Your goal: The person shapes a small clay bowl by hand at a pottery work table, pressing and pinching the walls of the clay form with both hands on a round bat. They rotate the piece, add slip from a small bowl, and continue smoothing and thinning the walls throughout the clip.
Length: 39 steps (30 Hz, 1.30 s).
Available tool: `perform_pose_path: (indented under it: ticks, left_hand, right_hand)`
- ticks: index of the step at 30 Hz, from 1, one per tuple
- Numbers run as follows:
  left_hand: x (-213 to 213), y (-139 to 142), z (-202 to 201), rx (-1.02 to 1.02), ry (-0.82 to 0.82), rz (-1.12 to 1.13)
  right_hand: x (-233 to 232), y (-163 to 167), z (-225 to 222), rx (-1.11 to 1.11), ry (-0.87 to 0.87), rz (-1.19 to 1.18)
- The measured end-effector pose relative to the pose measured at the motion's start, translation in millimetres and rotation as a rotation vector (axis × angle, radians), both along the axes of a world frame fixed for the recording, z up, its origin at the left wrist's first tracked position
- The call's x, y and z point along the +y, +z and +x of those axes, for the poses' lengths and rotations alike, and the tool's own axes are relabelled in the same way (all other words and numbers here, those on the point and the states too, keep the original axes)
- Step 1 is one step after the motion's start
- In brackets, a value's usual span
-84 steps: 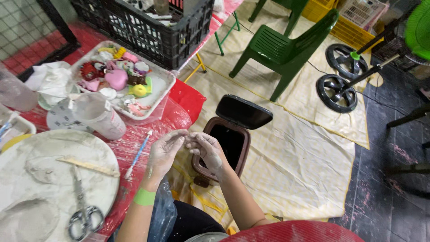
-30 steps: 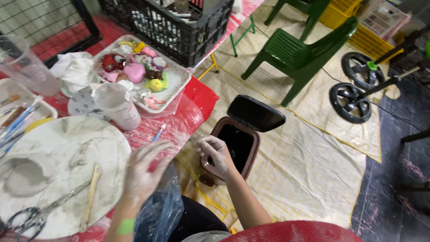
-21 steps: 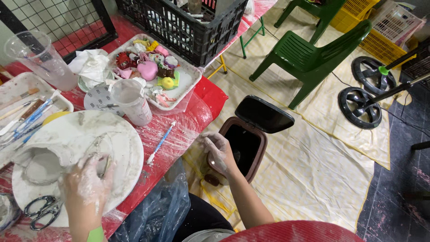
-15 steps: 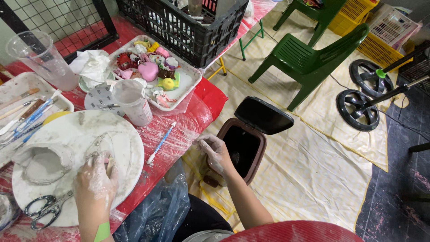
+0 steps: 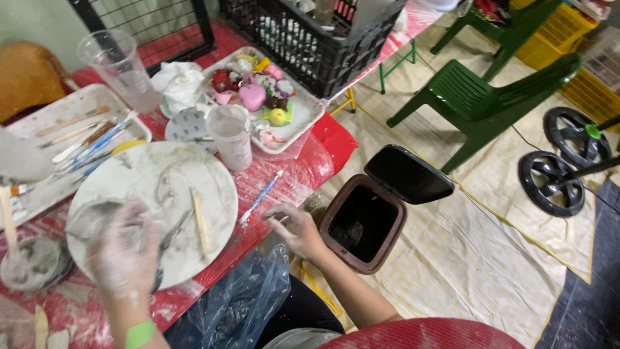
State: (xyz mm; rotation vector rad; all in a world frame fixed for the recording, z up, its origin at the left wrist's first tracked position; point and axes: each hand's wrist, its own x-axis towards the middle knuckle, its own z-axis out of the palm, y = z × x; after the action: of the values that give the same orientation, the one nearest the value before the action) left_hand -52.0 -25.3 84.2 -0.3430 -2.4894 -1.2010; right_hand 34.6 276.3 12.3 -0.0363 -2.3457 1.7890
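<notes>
Two bare hands are in view, both coated in pale grey clay residue. Your left hand (image 5: 126, 249) is blurred over the near part of the round white clay-smeared work board (image 5: 223, 187), fingers spread and gripping nothing that can be made out; whether it touches the board cannot be told. Beneath and just beside it lie a pair of metal scissors (image 5: 169, 240) and a flat wooden modelling stick (image 5: 199, 223), both resting on the board toward its right edge. Your right hand (image 5: 294, 226) sits off the table's near right edge, beside the rim of the brown plastic bin with its black lid flipped open (image 5: 361, 223); its fingers are loosely curled, and I cannot tell whether they pinch a scrap. A blue-handled modelling tool (image 5: 260, 197) lies on the red plastic table cover (image 5: 323, 139) between the board and that edge. Toward the far edge stand a cloudy plastic cup (image 5: 229, 136) and a white tray of small coloured clay figures (image 5: 265, 103); at the left edge, a white tray of tools (image 5: 77, 132). In my judgement, clay work is well under way: the board is heavily smeared, a grey lump (image 5: 87, 216) remains on its left part, and finished coloured pieces are set aside. The lump is unshaped, tools are scattered, and the hands are uncleaned, so much remains.
</notes>
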Motion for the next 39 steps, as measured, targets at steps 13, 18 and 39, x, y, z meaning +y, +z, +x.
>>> perform_pose_path:
  ticks: [13, 18, 39]
  left_hand:
    - [-78.2, -57.7, -11.8, -0.192, 0.066, 0.256]
    - [-72.2, -53.7, -2.7, -0.223, 0.121, 0.057]
    - [-42.4, -50.0, 52.8, -0.247, 0.016, 0.292]
  right_hand:
    - [-75.1, 46.3, -38.7, 0.289, 0.12, 0.458]
    - [-56.0, 21.6, -67.5, 0.332, 0.13, 0.522]
    - [-17.0, 14.0, -137.0, 0.391, -0.107, 0.761]
